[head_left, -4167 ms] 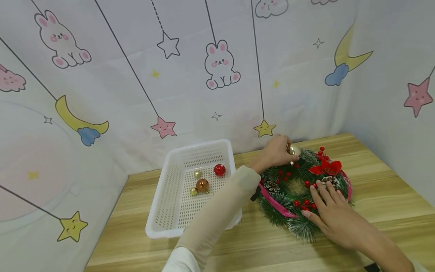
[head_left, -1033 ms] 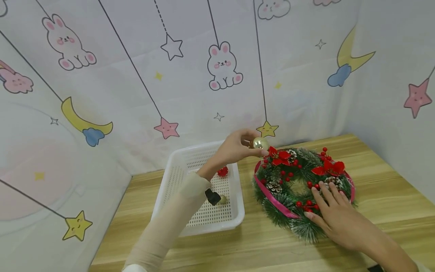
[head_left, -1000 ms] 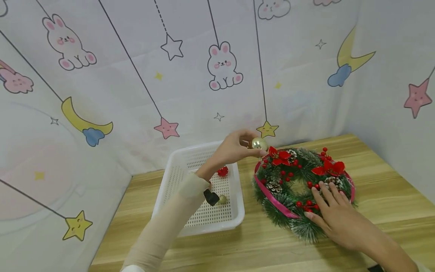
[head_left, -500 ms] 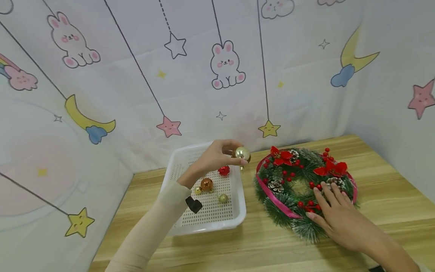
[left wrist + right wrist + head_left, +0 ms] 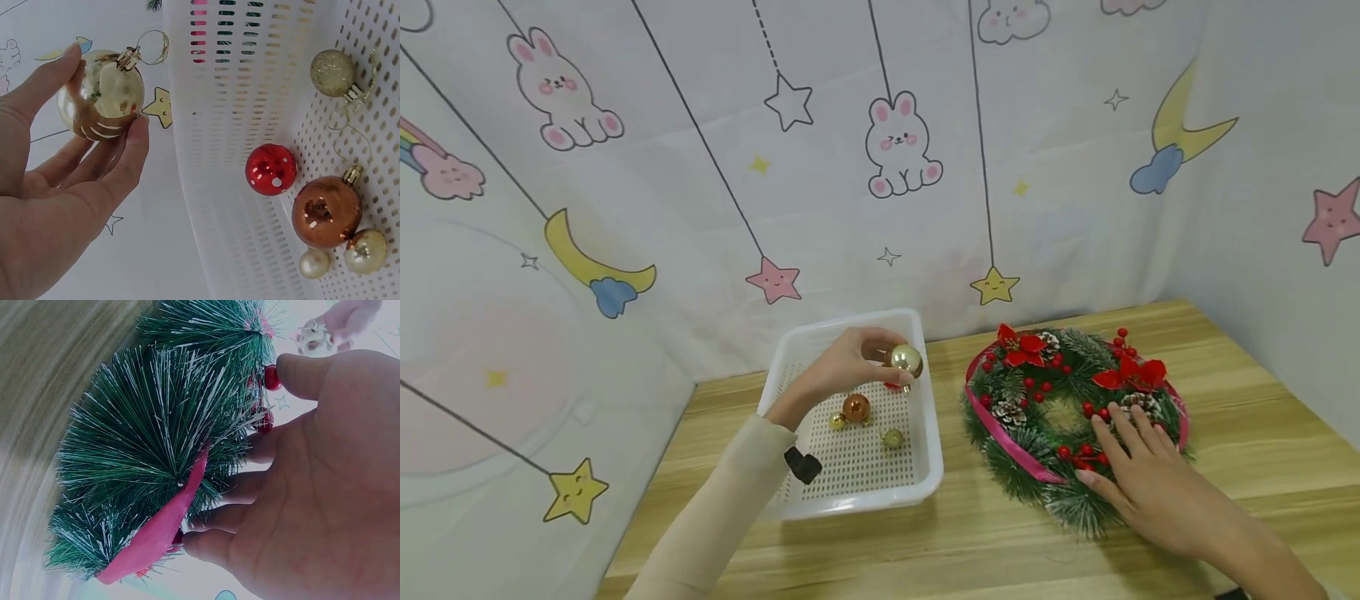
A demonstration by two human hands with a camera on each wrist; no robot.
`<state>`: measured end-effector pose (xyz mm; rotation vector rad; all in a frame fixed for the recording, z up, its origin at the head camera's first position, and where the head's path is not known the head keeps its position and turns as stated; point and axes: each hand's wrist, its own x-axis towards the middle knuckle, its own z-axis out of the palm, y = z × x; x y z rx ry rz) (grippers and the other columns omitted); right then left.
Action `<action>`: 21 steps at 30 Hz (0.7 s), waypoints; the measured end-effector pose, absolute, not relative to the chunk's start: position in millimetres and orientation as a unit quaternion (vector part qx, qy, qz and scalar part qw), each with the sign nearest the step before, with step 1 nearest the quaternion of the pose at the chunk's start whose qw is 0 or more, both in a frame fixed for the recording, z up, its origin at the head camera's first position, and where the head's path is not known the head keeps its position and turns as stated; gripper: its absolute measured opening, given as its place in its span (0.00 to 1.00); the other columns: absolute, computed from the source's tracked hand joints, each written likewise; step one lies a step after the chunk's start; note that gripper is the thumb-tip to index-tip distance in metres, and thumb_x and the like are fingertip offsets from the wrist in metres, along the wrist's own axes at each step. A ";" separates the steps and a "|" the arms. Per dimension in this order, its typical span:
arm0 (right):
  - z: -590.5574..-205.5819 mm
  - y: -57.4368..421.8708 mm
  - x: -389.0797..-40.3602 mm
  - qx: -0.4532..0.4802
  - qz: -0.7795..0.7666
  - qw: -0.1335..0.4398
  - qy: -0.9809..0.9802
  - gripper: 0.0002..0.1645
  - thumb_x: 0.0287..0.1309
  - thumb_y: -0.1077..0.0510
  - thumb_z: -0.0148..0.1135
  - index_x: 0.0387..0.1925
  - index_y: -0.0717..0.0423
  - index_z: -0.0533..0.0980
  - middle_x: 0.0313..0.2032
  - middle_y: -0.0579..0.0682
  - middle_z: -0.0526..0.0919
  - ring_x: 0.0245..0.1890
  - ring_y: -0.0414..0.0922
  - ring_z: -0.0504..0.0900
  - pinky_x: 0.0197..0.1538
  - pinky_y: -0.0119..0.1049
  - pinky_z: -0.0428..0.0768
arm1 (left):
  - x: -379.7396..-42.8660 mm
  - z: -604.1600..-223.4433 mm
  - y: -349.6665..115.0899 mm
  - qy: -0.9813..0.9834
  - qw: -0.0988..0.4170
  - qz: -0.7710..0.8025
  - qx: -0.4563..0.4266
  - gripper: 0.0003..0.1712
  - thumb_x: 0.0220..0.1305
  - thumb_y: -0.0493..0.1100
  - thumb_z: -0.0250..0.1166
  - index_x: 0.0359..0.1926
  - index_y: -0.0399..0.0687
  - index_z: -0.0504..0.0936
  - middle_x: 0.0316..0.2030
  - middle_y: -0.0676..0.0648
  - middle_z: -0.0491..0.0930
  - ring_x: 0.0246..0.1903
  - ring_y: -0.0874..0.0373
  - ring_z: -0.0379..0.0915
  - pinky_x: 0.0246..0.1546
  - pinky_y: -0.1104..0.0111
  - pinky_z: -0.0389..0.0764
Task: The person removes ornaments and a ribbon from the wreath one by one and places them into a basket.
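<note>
My left hand (image 5: pixel 846 367) pinches a shiny gold Christmas bauble (image 5: pixel 106 90) between thumb and fingertips, above the right part of a white plastic basket (image 5: pixel 880 501). The bauble has a gold cap with a thin cord loop in the left wrist view. Extended fingers of my right hand (image 5: pixel 1168 492) rest on the near right side of a green Christmas wreath (image 5: pixel 1078 504). Red poinsettias, berries, pinecones and a pink ribbon (image 5: pixel 153 537) decorate the wreath, which lies flat on the table.
Inside the basket lie a copper bauble (image 5: pixel 327 211), a red bauble (image 5: pixel 270 169) with white dots, a glittery gold one (image 5: pixel 332 73) and small pale gold ones. The wood-grain table (image 5: pixel 1000 558) meets a printed cloth backdrop (image 5: pixel 820 192) behind.
My left hand has carried the gold bauble leftward from the wreath's far side to over the basket. A red poinsettia shows where that hand was. The right hand stays on the wreath.
</note>
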<state>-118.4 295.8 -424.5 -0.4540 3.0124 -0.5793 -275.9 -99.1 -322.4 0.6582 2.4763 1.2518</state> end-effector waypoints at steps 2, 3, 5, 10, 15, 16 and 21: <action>-424.4 295.7 -118.6 -0.147 -0.186 0.021 0.971 0.52 0.75 0.32 0.53 0.80 0.68 0.56 0.79 0.78 0.49 0.79 0.80 0.44 0.73 0.78 0.52 | -276.0 -326.0 -105.6 0.862 0.143 0.430 0.227 0.28 0.57 0.47 0.82 0.58 0.55 0.85 0.53 0.50 0.88 0.52 0.56 0.86 0.57 0.60 0.83; -424.3 295.6 -118.6 -0.147 -0.186 0.021 0.971 0.52 0.75 0.32 0.53 0.79 0.68 0.57 0.79 0.78 0.49 0.79 0.80 0.44 0.73 0.78 0.52 | -275.6 -327.4 -109.0 0.864 0.144 0.427 0.224 0.28 0.56 0.47 0.82 0.58 0.55 0.85 0.53 0.50 0.88 0.52 0.56 0.86 0.57 0.60 0.83; -424.1 295.5 -118.6 -0.147 -0.186 0.022 0.971 0.53 0.75 0.32 0.53 0.79 0.68 0.57 0.79 0.78 0.49 0.78 0.80 0.44 0.72 0.79 0.52 | -275.5 -330.8 -115.2 0.866 0.150 0.424 0.218 0.30 0.56 0.49 0.82 0.59 0.55 0.85 0.53 0.50 0.87 0.52 0.56 0.86 0.57 0.60 0.84; -423.9 296.0 -118.6 -0.145 -0.185 0.020 0.972 0.52 0.75 0.33 0.53 0.79 0.69 0.57 0.79 0.78 0.49 0.78 0.80 0.44 0.72 0.79 0.52 | -274.3 -338.7 -128.2 0.873 0.170 0.407 0.210 0.29 0.55 0.51 0.82 0.58 0.54 0.85 0.54 0.49 0.87 0.53 0.55 0.86 0.56 0.61 0.84; -424.0 296.5 -118.5 -0.144 -0.190 0.025 0.971 0.53 0.75 0.33 0.53 0.80 0.69 0.56 0.79 0.78 0.49 0.79 0.79 0.43 0.73 0.78 0.51 | -270.3 -345.8 -138.9 0.883 0.196 0.368 0.215 0.27 0.56 0.52 0.82 0.56 0.55 0.86 0.52 0.50 0.87 0.52 0.54 0.85 0.51 0.63 0.86; -424.0 296.4 -118.5 -0.144 -0.190 0.025 0.971 0.53 0.75 0.33 0.53 0.80 0.69 0.56 0.79 0.78 0.49 0.79 0.79 0.43 0.73 0.78 0.51 | -269.9 -347.1 -140.6 0.883 0.203 0.363 0.218 0.26 0.57 0.51 0.82 0.56 0.55 0.86 0.52 0.50 0.87 0.52 0.54 0.85 0.51 0.63 0.86; -423.8 296.4 -118.4 -0.145 -0.188 0.026 0.971 0.53 0.75 0.33 0.54 0.79 0.69 0.56 0.79 0.78 0.49 0.79 0.79 0.43 0.73 0.78 0.52 | -269.9 -353.2 -149.7 0.885 0.222 0.331 0.240 0.26 0.57 0.50 0.81 0.56 0.55 0.86 0.49 0.52 0.87 0.49 0.55 0.83 0.52 0.63 0.84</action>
